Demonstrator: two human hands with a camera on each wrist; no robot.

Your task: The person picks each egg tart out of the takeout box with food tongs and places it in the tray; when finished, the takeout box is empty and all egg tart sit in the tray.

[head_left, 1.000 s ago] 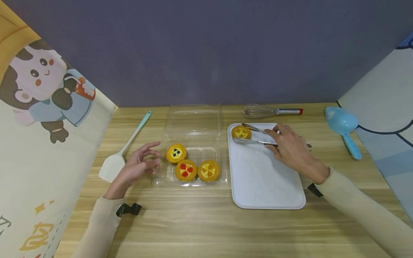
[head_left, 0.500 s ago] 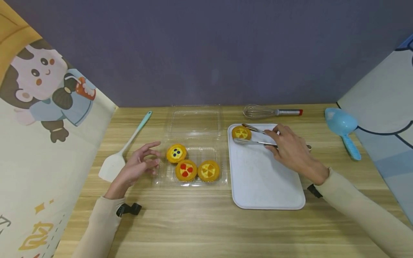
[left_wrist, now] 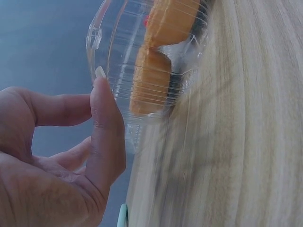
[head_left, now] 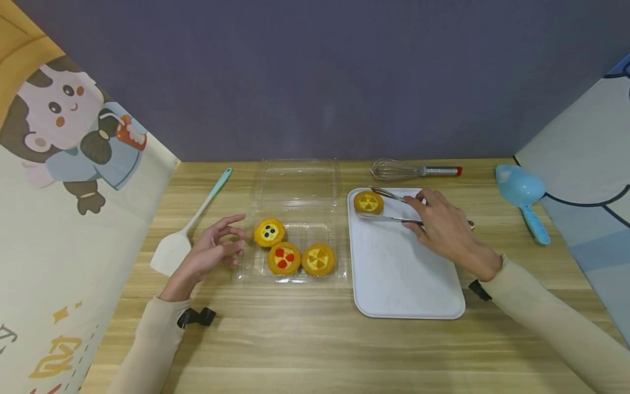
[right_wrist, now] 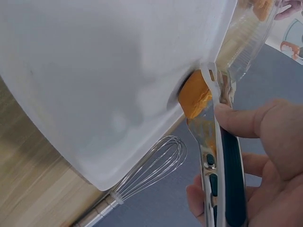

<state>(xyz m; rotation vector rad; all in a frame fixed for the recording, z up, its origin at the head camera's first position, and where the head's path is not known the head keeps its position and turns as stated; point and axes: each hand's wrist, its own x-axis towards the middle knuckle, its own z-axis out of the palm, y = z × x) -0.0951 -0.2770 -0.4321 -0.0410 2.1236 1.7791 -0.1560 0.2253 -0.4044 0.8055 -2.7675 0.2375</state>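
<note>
In the head view my right hand [head_left: 440,227] grips metal tongs [head_left: 394,220] with dark green handle grips, seen in the right wrist view. The tongs' ends stand on either side of a tart [head_left: 368,203] with orange wedge topping, at the far left corner of a white tray [head_left: 406,284]. Whether both ends touch it, I cannot tell. My left hand [head_left: 211,249], fingers loosely bent and holding nothing, hovers beside the left edge of a clear hinged plastic box [head_left: 325,232]. Inside are a blueberry tart [head_left: 269,233], a red-topped tart [head_left: 284,259] and another orange-wedge tart [head_left: 318,260].
The box's lid [head_left: 297,186] lies folded back behind it. Left of my left hand is a spatula [head_left: 172,254] with a mint handle end. A whisk [head_left: 415,171] lies behind the tray, and a blue scoop [head_left: 521,186] sits at the far right.
The tongs have tilted slightly, so the near end looks thinner beside the tart. The view has shifted a little. Both hands and the tarts stay in place.
</note>
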